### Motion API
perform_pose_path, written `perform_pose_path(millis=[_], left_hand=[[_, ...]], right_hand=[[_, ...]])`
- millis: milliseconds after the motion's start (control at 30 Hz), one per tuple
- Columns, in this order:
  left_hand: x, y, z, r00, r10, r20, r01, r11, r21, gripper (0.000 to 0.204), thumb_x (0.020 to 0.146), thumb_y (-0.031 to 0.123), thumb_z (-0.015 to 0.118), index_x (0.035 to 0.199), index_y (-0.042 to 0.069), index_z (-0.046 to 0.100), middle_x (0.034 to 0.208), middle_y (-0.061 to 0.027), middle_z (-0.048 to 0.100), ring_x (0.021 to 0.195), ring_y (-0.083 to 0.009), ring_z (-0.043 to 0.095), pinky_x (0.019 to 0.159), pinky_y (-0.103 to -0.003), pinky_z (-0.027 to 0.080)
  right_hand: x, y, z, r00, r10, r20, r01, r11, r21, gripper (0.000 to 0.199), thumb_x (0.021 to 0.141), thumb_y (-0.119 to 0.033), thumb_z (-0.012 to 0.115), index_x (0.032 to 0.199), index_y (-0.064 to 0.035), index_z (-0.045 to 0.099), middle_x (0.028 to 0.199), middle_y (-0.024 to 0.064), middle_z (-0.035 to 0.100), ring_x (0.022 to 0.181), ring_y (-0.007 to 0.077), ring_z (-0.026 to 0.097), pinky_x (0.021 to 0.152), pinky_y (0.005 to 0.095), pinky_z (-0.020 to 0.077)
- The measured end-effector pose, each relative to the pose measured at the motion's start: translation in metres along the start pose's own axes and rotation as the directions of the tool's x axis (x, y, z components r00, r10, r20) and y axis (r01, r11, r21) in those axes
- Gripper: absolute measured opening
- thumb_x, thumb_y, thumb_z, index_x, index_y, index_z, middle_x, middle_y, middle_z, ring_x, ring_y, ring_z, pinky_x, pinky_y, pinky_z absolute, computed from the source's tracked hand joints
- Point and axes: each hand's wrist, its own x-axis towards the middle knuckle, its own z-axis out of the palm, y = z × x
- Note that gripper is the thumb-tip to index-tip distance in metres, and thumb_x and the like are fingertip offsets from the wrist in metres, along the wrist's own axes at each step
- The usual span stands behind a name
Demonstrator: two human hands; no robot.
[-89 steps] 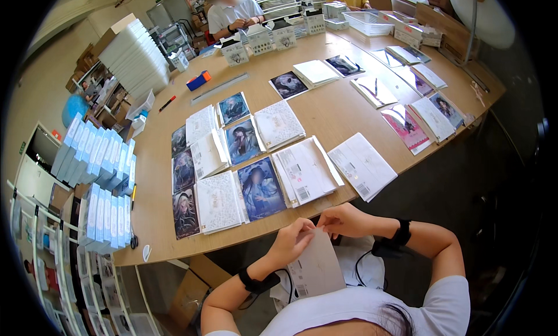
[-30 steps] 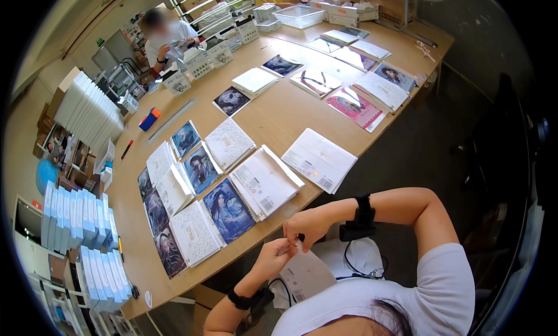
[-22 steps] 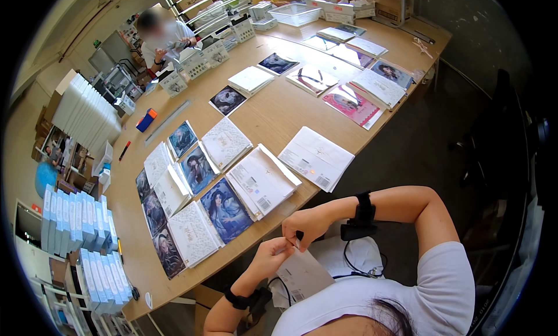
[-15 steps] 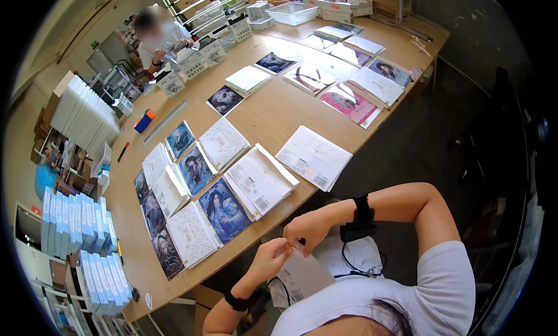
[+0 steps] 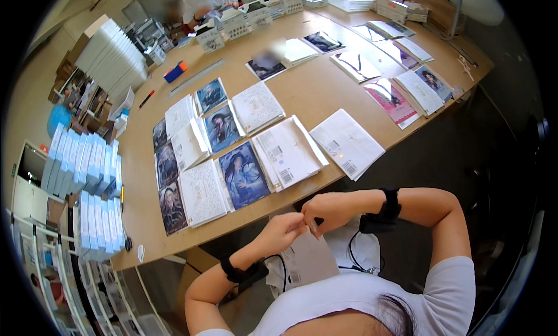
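In the head view, the left hand [image 5: 281, 231] and right hand [image 5: 326, 211] meet fingertip to fingertip, both pinching the top edge of a flat white printed packet [image 5: 308, 260] hanging below them against the chest. It seems barely opened; beyond the hands, rows of picture cards and white booklets [image 5: 232, 156] lie sorted on the wooden table [image 5: 314, 89].

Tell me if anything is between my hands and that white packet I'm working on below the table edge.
Nothing visible. The left hand and right hand meet at the top edge of the white packet, fingers pinched on it, nearer than the table.
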Motion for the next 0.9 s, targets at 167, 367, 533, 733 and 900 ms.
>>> perform_pose_path(millis=[167,367,533,733,900], left_hand=[[0.002,-0.009,0.0,0.994,0.043,-0.097,-0.028,0.988,0.15,0.011,0.083,0.009,0.054,0.079,0.0,0.05,0.073,-0.0126,0.045,0.069,-0.021,0.046,0.066,-0.031,0.041],[-0.003,0.003,0.001,0.997,-0.07,-0.042,0.074,0.99,0.118,0.012,0.083,0.013,0.054,0.079,0.002,0.051,0.074,-0.0141,0.052,0.069,-0.0288,0.051,0.064,-0.035,0.042],[-0.005,-0.001,0.006,0.991,-0.132,-0.017,0.133,0.984,0.116,0.012,0.084,0.014,0.053,0.082,0.002,0.051,0.077,-0.0143,0.053,0.071,-0.0298,0.052,0.064,-0.035,0.042],[-0.006,0.002,0.006,0.989,-0.141,-0.037,0.145,0.979,0.146,0.013,0.084,0.015,0.053,0.081,0.003,0.05,0.079,-0.0159,0.053,0.075,-0.0346,0.053,0.065,-0.038,0.043],[-0.009,0.0,0.01,0.993,-0.113,-0.037,0.118,0.974,0.196,0.013,0.085,0.017,0.05,0.085,0.004,0.05,0.079,-0.0155,0.053,0.078,-0.0352,0.054,0.067,-0.041,0.043]], right_hand=[[-0.003,0.005,0.005,0.992,-0.122,-0.034,0.116,0.983,-0.144,0.019,0.068,-0.015,0.07,0.086,-0.0121,0.068,0.092,0.0096,0.064,0.089,0.029,0.061,0.074,0.0394,0.0476],[-0.009,-0.012,0.029,0.978,0.174,0.112,-0.17,0.984,-0.046,0.022,0.071,-0.012,0.069,0.09,-0.0044,0.063,0.086,0.0145,0.063,0.086,0.0328,0.06,0.069,0.041,0.0472],[-0.005,-0.007,0.043,0.961,0.24,0.136,-0.229,0.969,-0.089,0.017,0.07,-0.012,0.069,0.086,-0.0082,0.065,0.083,0.0105,0.063,0.083,0.0302,0.062,0.066,0.0402,0.0482],[-0.011,-0.013,0.046,0.967,0.22,0.129,-0.201,0.969,-0.143,0.021,0.069,-0.016,0.072,0.089,-0.0149,0.066,0.095,0.0099,0.057,0.09,0.0314,0.06,0.065,0.0436,0.0477],[-0.013,-0.018,0.049,0.944,0.281,0.173,-0.25,0.951,-0.18,0.023,0.07,-0.016,0.072,0.092,-0.0156,0.066,0.104,0.011,0.051,0.098,0.0315,0.057,0.072,0.0449,0.0459]])
